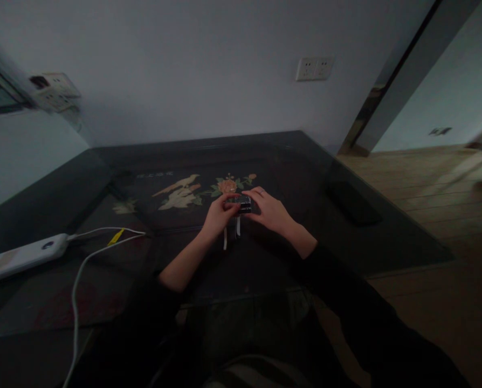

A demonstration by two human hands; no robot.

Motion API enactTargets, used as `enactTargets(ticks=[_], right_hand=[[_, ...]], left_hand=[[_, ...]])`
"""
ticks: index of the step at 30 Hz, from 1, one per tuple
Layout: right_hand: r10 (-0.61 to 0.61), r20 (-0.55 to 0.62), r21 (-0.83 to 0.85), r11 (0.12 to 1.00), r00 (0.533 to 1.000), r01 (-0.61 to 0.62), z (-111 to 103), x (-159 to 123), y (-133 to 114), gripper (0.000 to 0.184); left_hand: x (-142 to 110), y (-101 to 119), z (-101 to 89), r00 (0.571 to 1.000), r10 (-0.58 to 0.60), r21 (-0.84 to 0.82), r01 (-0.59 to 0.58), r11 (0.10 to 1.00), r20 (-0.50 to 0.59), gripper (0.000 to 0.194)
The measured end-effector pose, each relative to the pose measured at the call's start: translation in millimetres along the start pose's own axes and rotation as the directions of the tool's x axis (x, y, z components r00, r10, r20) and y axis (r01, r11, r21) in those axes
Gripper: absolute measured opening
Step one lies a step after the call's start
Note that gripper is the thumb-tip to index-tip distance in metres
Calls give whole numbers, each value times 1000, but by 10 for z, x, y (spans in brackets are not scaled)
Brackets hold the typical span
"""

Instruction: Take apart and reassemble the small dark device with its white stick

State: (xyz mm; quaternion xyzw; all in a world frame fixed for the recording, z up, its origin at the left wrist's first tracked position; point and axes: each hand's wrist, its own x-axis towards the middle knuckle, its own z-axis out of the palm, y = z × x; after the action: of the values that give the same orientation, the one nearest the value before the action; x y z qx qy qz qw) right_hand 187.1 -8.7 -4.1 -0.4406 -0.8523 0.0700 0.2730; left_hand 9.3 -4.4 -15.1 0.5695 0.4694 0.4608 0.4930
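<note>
Both hands at middle of the dark, glossy tabletop [208, 151], holding a small black block with shiny edges [245, 204] between them. Left hand [220, 213]: thumb and fingers pinched on the block's left end. Right hand [269, 209]: part-closed, fingertips at the block's far edge, thumb at its near edge, gripping the right end. Ring on one right-hand finger. Block too small and dark to tell if it is a container or what is inside.

Two narrow pale strips [225, 238] show just below the block, toward the person; cannot tell if attached. Colored bird-and-flower picture [180, 194] on the tabletop, the orange-pink flower just beyond the hands.

Left side: long white plastic case with rounded end [25, 257], dark oval near that end, pale label on top; contents not visible. White cable [79, 275] with yellow tag [116, 237] lies beside it, one run meeting the case's end, another dropping past the near edge of the tabletop. Right side: flat black rectangular item [352, 203] lying well apart from the hands, too dark to identify. White double wall socket [315, 69] above the tabletop, wood plank floor [414, 199] at right.
</note>
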Motion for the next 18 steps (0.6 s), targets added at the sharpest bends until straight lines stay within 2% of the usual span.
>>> enactTargets(ticks=[8, 11, 14, 16, 18], right_hand=[[-2, 5, 10, 1000, 1000, 2, -26, 6, -34, 42], [4, 18, 8, 1000, 1000, -4, -24, 7, -15, 41], [2, 2, 20, 1000, 1000, -2, -48, 15, 49, 40], [9, -17, 25, 1000, 1000, -9, -93, 22, 130, 40], [23, -29, 19, 1000, 999, -23, -161, 20, 251, 38]], left_hand=[[-34, 65, 24, 999, 22, 82, -25, 996, 33, 30], [-16, 33, -9, 997, 76, 263, -78, 962, 17, 22], [-19, -1, -47, 984, 174, 573, -159, 804, 29, 17], [-40, -2, -57, 976, 199, 752, -195, 630, 86, 17], [-68, 16, -47, 975, 173, 867, -207, 454, 142, 16]])
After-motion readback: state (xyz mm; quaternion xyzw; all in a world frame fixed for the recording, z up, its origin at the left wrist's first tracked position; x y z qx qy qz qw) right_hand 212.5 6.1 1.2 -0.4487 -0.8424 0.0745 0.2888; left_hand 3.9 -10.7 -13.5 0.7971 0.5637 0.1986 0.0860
